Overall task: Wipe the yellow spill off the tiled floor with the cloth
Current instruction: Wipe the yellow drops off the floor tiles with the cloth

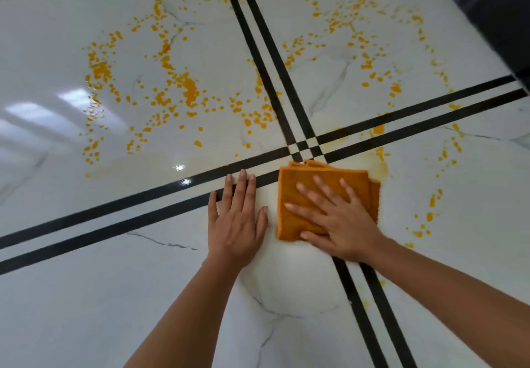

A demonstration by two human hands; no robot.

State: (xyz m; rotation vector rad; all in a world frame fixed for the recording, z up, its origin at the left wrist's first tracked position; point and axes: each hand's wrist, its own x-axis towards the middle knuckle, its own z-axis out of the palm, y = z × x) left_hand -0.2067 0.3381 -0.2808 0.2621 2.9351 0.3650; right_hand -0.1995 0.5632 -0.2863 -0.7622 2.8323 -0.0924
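A folded orange cloth [298, 186] lies flat on the white tiled floor [86, 296], just below the crossing of the black tile lines. My right hand [335, 224] presses on it with fingers spread and straight. My left hand [236, 218] rests flat on the bare tile beside the cloth, fingers straight, reaching the black line. The yellow spill [186, 89] spreads as many drops and blobs over the upper left tile, and more drops [361, 40] cover the upper right tile and trail down the right side. A pale yellow smear surrounds the cloth's right edge.
Double black lines [275, 60] divide the glossy floor into large tiles and cross at the centre. A dark band [493, 14] runs along the top right corner. Light reflections glare on the left tile.
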